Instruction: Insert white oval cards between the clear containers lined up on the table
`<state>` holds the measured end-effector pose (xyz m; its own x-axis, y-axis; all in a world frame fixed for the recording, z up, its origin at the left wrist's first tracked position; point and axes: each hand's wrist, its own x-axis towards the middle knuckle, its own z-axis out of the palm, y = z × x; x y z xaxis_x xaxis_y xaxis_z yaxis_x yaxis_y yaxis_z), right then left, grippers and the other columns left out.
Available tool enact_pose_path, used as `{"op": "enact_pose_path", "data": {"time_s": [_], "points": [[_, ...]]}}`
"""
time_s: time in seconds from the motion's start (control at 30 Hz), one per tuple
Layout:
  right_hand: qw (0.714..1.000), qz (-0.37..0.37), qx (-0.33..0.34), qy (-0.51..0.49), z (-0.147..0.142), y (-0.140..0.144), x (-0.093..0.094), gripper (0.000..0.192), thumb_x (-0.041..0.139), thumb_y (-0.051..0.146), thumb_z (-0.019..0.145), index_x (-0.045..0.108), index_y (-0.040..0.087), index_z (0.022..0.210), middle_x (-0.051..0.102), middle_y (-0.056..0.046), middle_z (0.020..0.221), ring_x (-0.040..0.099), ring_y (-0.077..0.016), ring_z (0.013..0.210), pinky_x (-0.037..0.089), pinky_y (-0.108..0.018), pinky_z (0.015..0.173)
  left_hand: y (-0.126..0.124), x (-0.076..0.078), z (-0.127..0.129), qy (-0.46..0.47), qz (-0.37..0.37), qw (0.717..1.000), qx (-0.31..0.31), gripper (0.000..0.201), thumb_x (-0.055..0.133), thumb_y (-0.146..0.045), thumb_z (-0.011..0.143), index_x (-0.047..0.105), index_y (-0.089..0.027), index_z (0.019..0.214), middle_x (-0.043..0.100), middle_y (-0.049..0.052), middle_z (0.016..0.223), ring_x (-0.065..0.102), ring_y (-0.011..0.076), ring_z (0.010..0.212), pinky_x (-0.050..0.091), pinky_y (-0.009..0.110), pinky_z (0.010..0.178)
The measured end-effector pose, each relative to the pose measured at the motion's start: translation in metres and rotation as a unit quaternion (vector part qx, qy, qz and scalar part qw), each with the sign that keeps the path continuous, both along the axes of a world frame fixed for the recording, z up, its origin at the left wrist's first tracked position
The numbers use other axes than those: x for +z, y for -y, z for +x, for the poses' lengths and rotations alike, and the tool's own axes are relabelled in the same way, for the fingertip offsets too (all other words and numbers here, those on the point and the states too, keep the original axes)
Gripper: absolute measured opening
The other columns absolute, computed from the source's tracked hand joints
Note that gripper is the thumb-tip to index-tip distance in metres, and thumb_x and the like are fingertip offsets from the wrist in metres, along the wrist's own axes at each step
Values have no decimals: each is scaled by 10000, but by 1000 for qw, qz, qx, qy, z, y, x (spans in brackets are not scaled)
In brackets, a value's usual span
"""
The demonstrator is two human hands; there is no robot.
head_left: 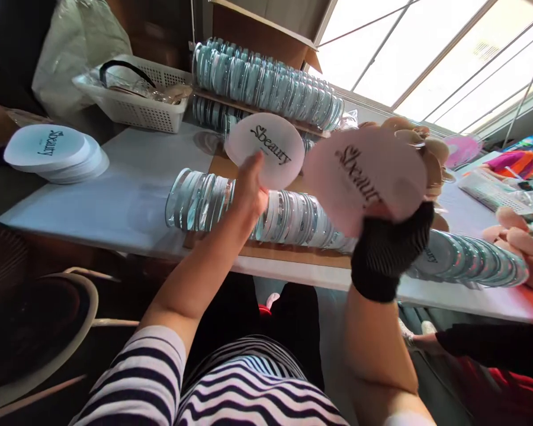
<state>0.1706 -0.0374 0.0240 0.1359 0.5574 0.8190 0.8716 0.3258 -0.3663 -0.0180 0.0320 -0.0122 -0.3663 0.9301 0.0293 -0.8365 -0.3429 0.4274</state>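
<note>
My bare left hand [251, 189] grips a white round card [270, 148] printed with "beauty" lettering, its thumb over the front. In my right hand [391, 248], which wears a black ribbed glove, is a second, pinkish-looking printed card [368, 171], slightly blurred. Both cards are raised above a long row of clear round discs [288, 219] standing on edge on brown cardboard. To the right, another row of clear discs [475, 257] continues along the table edge. A stack of white printed cards [48, 151] lies at the far left.
Behind stand stacked rows of clear discs [266, 77] and a white perforated basket [146, 100] with bags inside. Beige rounded pieces [430, 154] pile up at the right. A stool [39, 331] stands at lower left. Another person's leg [484, 349] shows at lower right.
</note>
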Motion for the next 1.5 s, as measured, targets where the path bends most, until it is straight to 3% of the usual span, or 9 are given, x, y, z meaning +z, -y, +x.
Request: {"op": "enact_pose_path", "data": {"time_s": [0.23,0.53,0.73,1.03,1.1,1.2,1.27,1.37,1.5], "points": [[938,-273,51,210,-6,86,-39,484,378,401,964,537,235,1390,745,-108,923,655,-218,593,490,-316,510,-26,-15,-20,9,-15,1000,14,436,599,-275,927,558,-287,1361,594,59,1416,473,221,1391,397,402,1137],[902,-353,51,244,-69,5,-62,510,382,324,961,460,161,1437,717,-87,802,638,-198,634,377,-259,565,-18,-16,-20,25,-26,999,15,356,609,-301,928,605,-262,1282,597,52,1412,467,211,1395,376,392,1151],[932,-326,74,143,-53,-2,-71,268,405,344,932,601,167,972,699,-91,794,640,-190,694,393,-258,601,-20,-19,-18,31,-14,999,9,324,606,-275,921,631,-248,1243,641,53,1347,463,236,1399,369,415,1157],[870,-427,96,229,-69,-1,-75,300,395,282,947,655,165,1041,728,-130,866,657,-191,695,396,-267,609,-18,-19,-20,29,-23,999,0,356,590,-333,948,599,-304,1303,597,20,1411,471,203,1390,386,381,1148],[831,-516,192,80,-65,1,-75,356,445,317,907,595,167,1193,724,-96,825,591,-151,560,386,-246,539,-16,-19,-19,32,-21,999,8,382,601,-340,941,592,-299,1320,585,27,1428,465,214,1396,375,387,1158],[692,-585,362,-219,-61,3,-78,555,424,409,881,416,181,1386,688,-24,767,459,-107,433,342,-220,439,-13,-19,-15,27,-16,999,25,373,579,-295,948,595,-271,1319,585,40,1430,472,219,1392,386,388,1151],[644,-581,403,-294,-58,4,-77,537,404,457,886,441,183,1346,614,24,647,411,-99,409,318,-210,408,-13,-19,-14,21,-9,999,38,345,551,-258,956,609,-257,1296,601,41,1410,484,213,1382,404,379,1138],[695,-600,360,-167,-51,-4,-59,421,585,497,815,606,163,1070,523,51,508,432,-103,389,329,-210,377,-13,-19,-12,17,-3,999,50,309,545,-241,953,639,-234,1247,635,50,1362,495,220,1373,430,383,1114],[897,-330,282,-82,-38,-46,-14,386,561,529,861,658,174,975,699,-48,766,633,-151,598,522,-278,542,-6,-12,-8,18,-24,999,42,239,579,-220,926,690,-187,1135,675,79,1291,516,240,1355,442,388,1101]]}}
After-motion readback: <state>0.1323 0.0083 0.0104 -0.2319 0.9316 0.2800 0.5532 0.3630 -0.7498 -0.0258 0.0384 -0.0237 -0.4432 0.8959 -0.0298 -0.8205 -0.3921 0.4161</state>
